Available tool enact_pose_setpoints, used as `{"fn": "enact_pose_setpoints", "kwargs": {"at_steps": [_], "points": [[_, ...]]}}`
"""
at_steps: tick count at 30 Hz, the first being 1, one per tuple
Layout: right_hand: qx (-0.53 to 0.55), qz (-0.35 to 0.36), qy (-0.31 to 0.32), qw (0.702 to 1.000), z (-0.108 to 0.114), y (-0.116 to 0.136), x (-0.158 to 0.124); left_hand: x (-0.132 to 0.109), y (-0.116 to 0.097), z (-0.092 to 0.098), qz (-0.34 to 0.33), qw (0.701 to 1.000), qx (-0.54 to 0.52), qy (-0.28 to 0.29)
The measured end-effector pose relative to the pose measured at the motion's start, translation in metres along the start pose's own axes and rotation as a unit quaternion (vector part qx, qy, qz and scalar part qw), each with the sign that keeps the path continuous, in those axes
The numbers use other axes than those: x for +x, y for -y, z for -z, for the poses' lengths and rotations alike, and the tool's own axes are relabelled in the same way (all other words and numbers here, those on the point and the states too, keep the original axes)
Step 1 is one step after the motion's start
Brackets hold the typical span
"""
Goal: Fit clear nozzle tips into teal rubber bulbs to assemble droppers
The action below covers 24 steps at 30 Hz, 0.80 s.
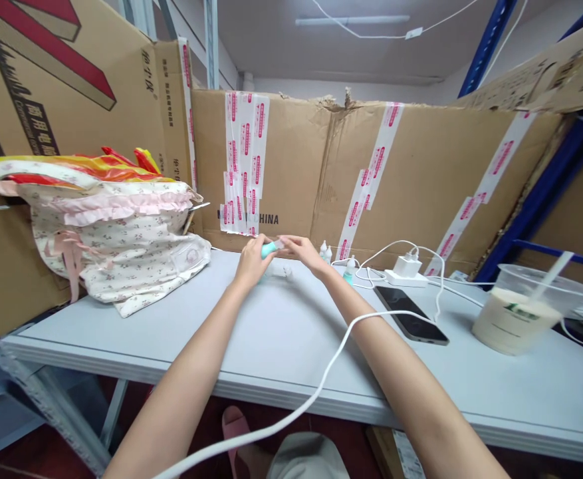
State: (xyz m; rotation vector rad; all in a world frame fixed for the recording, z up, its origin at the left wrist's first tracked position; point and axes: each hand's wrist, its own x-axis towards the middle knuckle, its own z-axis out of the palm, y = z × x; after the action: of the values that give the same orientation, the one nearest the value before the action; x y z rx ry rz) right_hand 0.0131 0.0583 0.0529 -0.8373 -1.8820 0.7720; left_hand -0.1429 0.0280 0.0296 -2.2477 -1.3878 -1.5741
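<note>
Above the far part of the table, my left hand point(250, 263) is closed round a small teal bottle point(268, 249) that lies tilted to the right. The fingertips of my right hand point(305, 253) pinch together at its clear, pointed end, touching it. Fine detail at the fingertips is blurred. Just below my hands, small clear pieces point(286, 272) lie on the table, too faint to name. To the right of my right hand stand a similar teal bottle point(349, 273) with a clear tip and two small whitish nozzle-tipped bottles point(326, 252), partly behind my wrist.
Right of my forearm lie a black phone point(411, 315), a white charger point(405, 267) and a lidless-looking plastic drink cup point(510, 319). A white cable point(321, 386) crosses over my right forearm. A floral cloth bag point(126, 233) sits at left. Taped cardboard point(296, 159) walls the back edge.
</note>
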Motion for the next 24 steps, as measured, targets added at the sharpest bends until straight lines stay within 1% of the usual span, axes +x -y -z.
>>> {"fn": "enact_pose_setpoints", "kwargs": {"at_steps": [1, 3, 6, 9, 11, 13, 15, 18, 20, 21, 22, 24], "points": [[0.042, -0.009, 0.019, 0.999, 0.000, 0.002, -0.002, -0.001, -0.001, 0.000, -0.014, 1.000, 0.013, 0.009], [0.090, -0.034, 0.028, 0.995, -0.001, 0.006, -0.007, -0.004, -0.003, 0.000, -0.038, 0.998, 0.043, 0.017], [0.122, -0.065, -0.006, 0.990, -0.003, 0.010, -0.010, -0.007, -0.002, 0.000, -0.076, 0.992, 0.092, 0.036], [0.077, -0.056, -0.062, 0.993, -0.007, 0.012, -0.009, -0.009, -0.001, -0.001, -0.093, 0.985, 0.138, 0.055], [0.006, -0.016, -0.095, 0.995, -0.009, 0.014, -0.009, -0.009, -0.001, -0.003, -0.086, 0.981, 0.166, 0.052], [-0.070, 0.039, -0.120, 0.990, -0.013, 0.016, -0.010, -0.010, -0.003, -0.004, -0.071, 0.981, 0.179, 0.040], [-0.135, 0.084, -0.141, 0.977, -0.017, 0.019, -0.013, -0.010, -0.006, -0.006, -0.049, 0.984, 0.171, 0.025], [-0.217, 0.108, -0.157, 0.957, -0.021, 0.026, -0.019, -0.009, -0.011, -0.005, 0.000, 0.985, 0.168, 0.024], [-0.250, 0.123, -0.161, 0.947, -0.020, 0.029, -0.022, -0.008, -0.012, -0.001, 0.059, 0.981, 0.185, 0.016], [-0.255, 0.128, -0.166, 0.944, -0.019, 0.029, -0.022, -0.007, -0.011, 0.002, 0.090, 0.977, 0.191, -0.003], [-0.254, 0.128, -0.173, 0.943, -0.016, 0.028, -0.022, -0.005, -0.008, 0.006, 0.118, 0.974, 0.191, -0.035], [-0.256, 0.097, -0.190, 0.943, -0.012, 0.023, -0.021, -0.003, 0.000, 0.015, 0.158, 0.966, 0.168, -0.117]]}}
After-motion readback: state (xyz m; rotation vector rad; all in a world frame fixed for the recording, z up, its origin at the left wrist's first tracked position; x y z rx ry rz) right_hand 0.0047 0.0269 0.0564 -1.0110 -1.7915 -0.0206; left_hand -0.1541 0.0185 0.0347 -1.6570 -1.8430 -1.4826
